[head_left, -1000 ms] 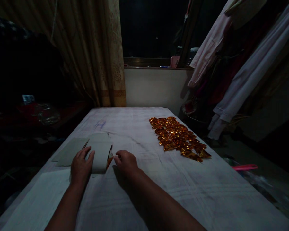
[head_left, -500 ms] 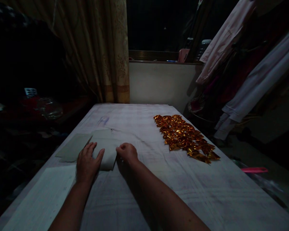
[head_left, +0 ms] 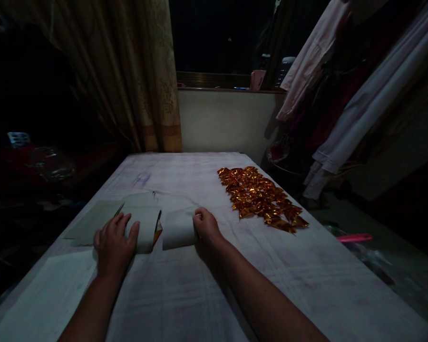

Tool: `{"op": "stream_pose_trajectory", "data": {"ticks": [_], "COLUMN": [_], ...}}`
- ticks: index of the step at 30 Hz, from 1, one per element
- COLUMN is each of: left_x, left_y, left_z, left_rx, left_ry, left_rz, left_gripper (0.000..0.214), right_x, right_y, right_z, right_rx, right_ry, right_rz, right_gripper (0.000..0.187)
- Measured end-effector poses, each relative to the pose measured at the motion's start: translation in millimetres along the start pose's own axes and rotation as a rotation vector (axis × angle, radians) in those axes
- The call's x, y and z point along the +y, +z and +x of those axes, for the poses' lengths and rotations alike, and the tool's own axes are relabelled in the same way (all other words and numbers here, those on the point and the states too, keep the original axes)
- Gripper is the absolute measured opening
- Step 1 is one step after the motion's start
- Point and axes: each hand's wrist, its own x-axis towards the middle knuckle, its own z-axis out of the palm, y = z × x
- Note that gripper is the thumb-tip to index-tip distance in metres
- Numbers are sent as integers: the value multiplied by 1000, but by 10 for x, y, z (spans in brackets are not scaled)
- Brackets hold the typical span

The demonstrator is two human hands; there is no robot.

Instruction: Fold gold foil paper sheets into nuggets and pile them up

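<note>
My left hand [head_left: 113, 243] lies flat with fingers spread on a stack of pale square sheets [head_left: 143, 223] at the table's left; a gold underside shows at the stack's right edge. My right hand [head_left: 206, 225] pinches the right edge of a single pale sheet [head_left: 177, 229], which lies apart from the stack, just to its right. A patch of folded gold foil pieces [head_left: 258, 196] is laid out in rows further right and back.
The table [head_left: 207, 285] is covered in a white cloth. More flat sheets [head_left: 89, 223] lie left of the stack, a larger white sheet [head_left: 39, 299] at the near left. Curtain [head_left: 139, 85], window sill and hanging clothes [head_left: 342, 95] stand beyond.
My right hand has drawn one sheet off the stack and slid it to the right. My left hand stays pressed on the stack.
</note>
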Motion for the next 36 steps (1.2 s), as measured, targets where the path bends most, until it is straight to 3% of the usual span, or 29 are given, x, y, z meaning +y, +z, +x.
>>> {"op": "stream_pose_trajectory", "data": {"ticks": [4,7,9,12,14,20,24,29,36], "left_x": [118,211,301,472,577,665,660,700,689], "left_y": [-78,-51,9,130,205,309,309,273,272], "left_z": [-53,-126,-200,-345,-444,-586,-577,-576,-585], "left_rx": [80,104,31,-173,-291,-349,-372,-383,-432], "left_ry": [89,252,440,757,871,848,813,794,821], "left_rz": [40,-36,-123,-234,-254,-273,-270,-276,-277], "left_gripper": [46,41,39,47,55,51,47,46,55], "right_x": [222,375,456,527,541,586,744,885,815], "right_y": [-360,-584,-690,-772,-789,-869,-985,-1031,-955], "right_z": [-36,-90,-131,-190,-227,-392,-597,-790,-765], "right_rx": [12,21,25,28,27,-29,-188,-131,-67], "right_ry": [19,21,18,15,1,-71,-213,-576,-713], "right_rz": [-41,-78,-102,-132,-139,-100,-24,-254,-558], "right_gripper": [25,27,29,32,34,35,46,46,32]}}
